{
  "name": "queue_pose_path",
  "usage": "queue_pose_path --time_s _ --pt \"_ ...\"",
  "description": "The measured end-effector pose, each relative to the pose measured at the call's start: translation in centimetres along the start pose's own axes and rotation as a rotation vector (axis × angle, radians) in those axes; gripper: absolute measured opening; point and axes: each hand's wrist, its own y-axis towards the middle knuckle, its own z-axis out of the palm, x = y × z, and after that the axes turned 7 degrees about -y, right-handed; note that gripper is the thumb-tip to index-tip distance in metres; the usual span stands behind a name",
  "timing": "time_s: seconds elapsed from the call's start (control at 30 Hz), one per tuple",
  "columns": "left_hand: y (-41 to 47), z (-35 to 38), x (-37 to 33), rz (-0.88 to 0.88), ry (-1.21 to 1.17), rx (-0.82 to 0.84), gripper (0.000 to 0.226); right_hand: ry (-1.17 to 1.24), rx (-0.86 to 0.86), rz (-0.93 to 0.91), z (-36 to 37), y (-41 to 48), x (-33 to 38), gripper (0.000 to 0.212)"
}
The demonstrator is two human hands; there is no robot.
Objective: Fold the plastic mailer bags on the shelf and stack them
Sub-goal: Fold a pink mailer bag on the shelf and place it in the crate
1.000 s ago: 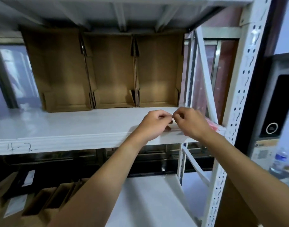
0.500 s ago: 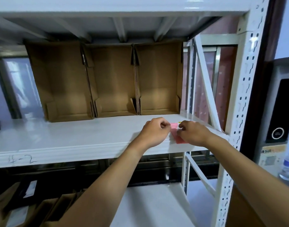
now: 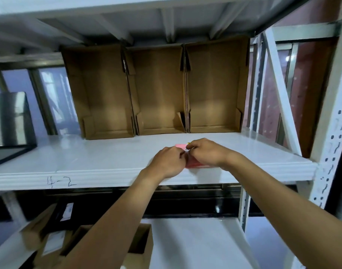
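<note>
So, both hands are up on the white shelf (image 3: 88, 158), close to its front edge and a bit to the R side. L hand (image 3: 167, 162) has its fingers curled in and holds the left side of the pink mailer bag (image 3: 194, 164). R hand (image 3: 207, 152) lies over the bag w/ fingers bent, and its thumb and 1st finger pinch the bag's far corner. The 2 hands touch each other in the middle. Most of the bag is hid under them, so only a pink bit at the back and a pink strip at the front show. It lies flat on the shelf. How many folds it has, can't tell.

At the back of the shelf stand 3 brown cardboard boxes (image 3: 158, 94) side by side, open fronts facing out. "4-2" (image 3: 61, 181) is written on the shelf's front edge. A shiny metal box (image 3: 9, 117) sits far L. A white post w/ holes (image 3: 331, 152) stands on the R. Lower down is another white shelf (image 3: 195, 243) w/ a brown box (image 3: 141, 247) on it.
</note>
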Motion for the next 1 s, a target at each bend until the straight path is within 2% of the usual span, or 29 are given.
queue_pose_path --time_s 0.2,0.37,0.53,0.67,0.77,0.87,1.0 --pt "0.8 -2.2 5.0 -0.182 0.139 -0.096 0.04 0.327 0.124 -0.047 2.4 2.8 1.8 0.024" --pt "0.6 -1.9 6.0 -0.227 0.161 -0.208 0.076 0.382 -0.024 -0.071 4.2 5.7 1.2 0.025" --pt "0.2 -2.2 5.7 -0.232 0.115 -0.15 0.077 0.574 0.029 -0.022 4.6 6.8 1.1 0.019" --pt "0.3 -2.1 5.6 -0.224 0.095 -0.132 0.078 0.575 -0.037 0.019 4.8 7.6 0.3 0.022" --pt "0.3 -2.1 5.5 -0.235 0.109 -0.135 0.08 0.45 -0.173 0.032 4.9 8.2 0.0 0.018" --pt "0.3 -2.1 5.1 -0.233 0.127 -0.141 0.085 0.384 -0.276 0.056 4.6 8.3 -0.3 0.024" --pt "0.3 -2.1 5.1 -0.255 0.119 -0.129 0.09 0.298 -0.172 0.08 4.9 8.1 -0.2 0.043"
